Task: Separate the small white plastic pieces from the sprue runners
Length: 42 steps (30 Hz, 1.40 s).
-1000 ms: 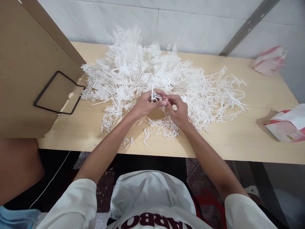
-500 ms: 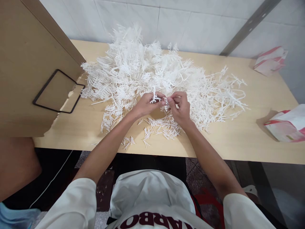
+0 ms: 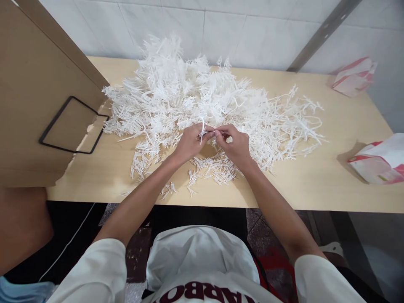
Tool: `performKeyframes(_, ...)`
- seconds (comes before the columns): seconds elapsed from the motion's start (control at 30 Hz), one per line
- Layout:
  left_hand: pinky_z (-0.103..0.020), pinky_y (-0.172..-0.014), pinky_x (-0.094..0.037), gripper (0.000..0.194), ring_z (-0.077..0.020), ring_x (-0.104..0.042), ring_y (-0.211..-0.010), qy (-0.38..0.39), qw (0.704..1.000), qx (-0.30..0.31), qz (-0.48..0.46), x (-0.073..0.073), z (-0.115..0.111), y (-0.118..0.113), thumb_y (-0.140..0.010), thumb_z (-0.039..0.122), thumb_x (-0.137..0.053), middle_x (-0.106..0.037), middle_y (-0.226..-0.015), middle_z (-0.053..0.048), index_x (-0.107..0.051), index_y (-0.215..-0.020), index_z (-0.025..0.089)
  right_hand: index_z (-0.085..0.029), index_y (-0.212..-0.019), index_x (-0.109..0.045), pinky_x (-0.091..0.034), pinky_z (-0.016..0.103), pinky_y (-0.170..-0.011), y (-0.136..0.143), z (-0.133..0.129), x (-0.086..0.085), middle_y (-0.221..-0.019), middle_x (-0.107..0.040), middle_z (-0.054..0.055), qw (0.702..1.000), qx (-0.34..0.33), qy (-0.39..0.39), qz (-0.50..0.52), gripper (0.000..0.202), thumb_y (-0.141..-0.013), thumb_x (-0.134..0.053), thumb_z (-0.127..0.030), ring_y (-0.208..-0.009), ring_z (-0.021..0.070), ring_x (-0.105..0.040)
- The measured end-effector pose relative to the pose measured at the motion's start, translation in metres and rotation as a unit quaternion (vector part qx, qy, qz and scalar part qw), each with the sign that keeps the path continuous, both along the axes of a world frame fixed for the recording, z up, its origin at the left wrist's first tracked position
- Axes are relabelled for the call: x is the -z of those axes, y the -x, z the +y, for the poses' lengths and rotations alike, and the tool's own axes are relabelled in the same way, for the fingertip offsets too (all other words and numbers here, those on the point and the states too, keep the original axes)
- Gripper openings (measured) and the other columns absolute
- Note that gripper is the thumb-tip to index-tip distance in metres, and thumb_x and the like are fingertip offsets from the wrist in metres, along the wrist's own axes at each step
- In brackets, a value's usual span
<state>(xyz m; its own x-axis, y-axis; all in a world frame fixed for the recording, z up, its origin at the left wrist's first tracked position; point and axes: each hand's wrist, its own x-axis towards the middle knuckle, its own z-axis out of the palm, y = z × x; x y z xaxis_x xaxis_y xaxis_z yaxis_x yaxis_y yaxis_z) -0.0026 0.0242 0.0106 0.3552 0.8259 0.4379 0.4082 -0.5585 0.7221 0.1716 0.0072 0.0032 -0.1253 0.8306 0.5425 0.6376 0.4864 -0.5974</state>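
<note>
The left hand (image 3: 189,141) holds a thin, white, branching strand (image 3: 203,125), fingertips meeting the right hand (image 3: 236,145) (whose grip I cannot make out), with a tangled heap of white strands (image 3: 186,90) from nine to three o'clock on the pale-wood tabletop (image 3: 315,185).

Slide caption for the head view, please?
Left hand, holding a thin white strand, meets right hand by a tangled heap of white, branching strands on a pale tan table.

Seen at left: cardboard (image 3: 38,92) with a black frame (image 3: 55,119) across its torn edge; at right, two red-and-white bags (image 3: 377,162) on the bench (image 3: 315,185); behind, tiled wall (image 3: 224,38).
</note>
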Motion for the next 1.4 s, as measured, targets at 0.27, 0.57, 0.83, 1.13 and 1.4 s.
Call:
performKeyframes(0.27, -0.031, -0.078, -0.048, 0.026, -0.0178, -0.064, -0.085, -0.070, 0.989, -0.046, 0.118, 0.008, -0.002, 0.000, -0.096, 0.031, -0.047, -0.072, -0.092, -0.006, -0.069, -0.101, 0.017, -0.023, -0.091, -0.063, -0.048, 0.026, -0.062, -0.001, 0.004, -0.001, -0.076, -0.070, -0.001, 0.998, -0.026, 0.049, -0.009, 0.024, -0.094, -0.051, -0.043, -0.062, 0.0111, -0.061)
performKeyframes(0.57, -0.030, -0.077, -0.046, 0.022, -0.0172, -0.060, -0.086, -0.079, 0.991, -0.008, 0.109, 0.002, -0.008, -0.001, -0.095, 0.028, -0.046, -0.067, -0.093, -0.006, -0.065, -0.098, 0.019, -0.023, -0.080, -0.055, -0.041, 0.025, -0.055, -0.001, 0.005, 0.005, -0.063, -0.058, -0.005, 0.997, -0.009, 0.060, 0.058, 0.007, -0.086, -0.053, -0.026, -0.053, 0.0089, -0.050)
performKeyframes(0.83, -0.029, -0.083, -0.047, 0.029, -0.0158, -0.062, -0.088, -0.013, 0.998, -0.055, -0.005, -0.001, 0.003, 0.005, -0.095, 0.044, -0.049, -0.070, -0.096, -0.005, -0.064, -0.096, 0.019, -0.024, -0.100, -0.060, -0.049, 0.028, -0.066, -0.001, 0.004, 0.000, -0.093, -0.068, 0.002, 0.995, -0.028, 0.041, 0.083, 0.020, -0.093, -0.053, -0.041, -0.076, 0.0128, -0.061)
performKeyframes(1.13, -0.029, -0.074, -0.046, 0.032, -0.0155, -0.063, -0.080, -0.008, 1.000, -0.027, 0.014, 0.009, 0.005, 0.004, -0.097, 0.047, -0.045, -0.069, -0.089, -0.004, -0.063, -0.098, 0.021, -0.025, -0.096, -0.068, -0.052, 0.030, -0.073, 0.002, 0.007, 0.001, -0.091, -0.072, 0.002, 0.998, -0.050, 0.036, 0.019, 0.024, -0.093, -0.056, -0.045, -0.078, 0.0145, -0.065)
performKeyframes(1.4, -0.030, -0.076, -0.046, 0.021, -0.0185, -0.063, -0.090, -0.022, 0.993, -0.004, 0.114, 0.011, 0.003, 0.005, -0.086, 0.009, -0.043, -0.068, -0.099, -0.008, -0.056, -0.100, 0.018, -0.021, -0.087, -0.068, -0.048, 0.028, -0.064, 0.006, 0.005, 0.003, -0.078, -0.070, 0.002, 0.998, -0.046, -0.003, -0.045, 0.011, -0.083, -0.057, -0.023, -0.065, 0.0133, -0.059)
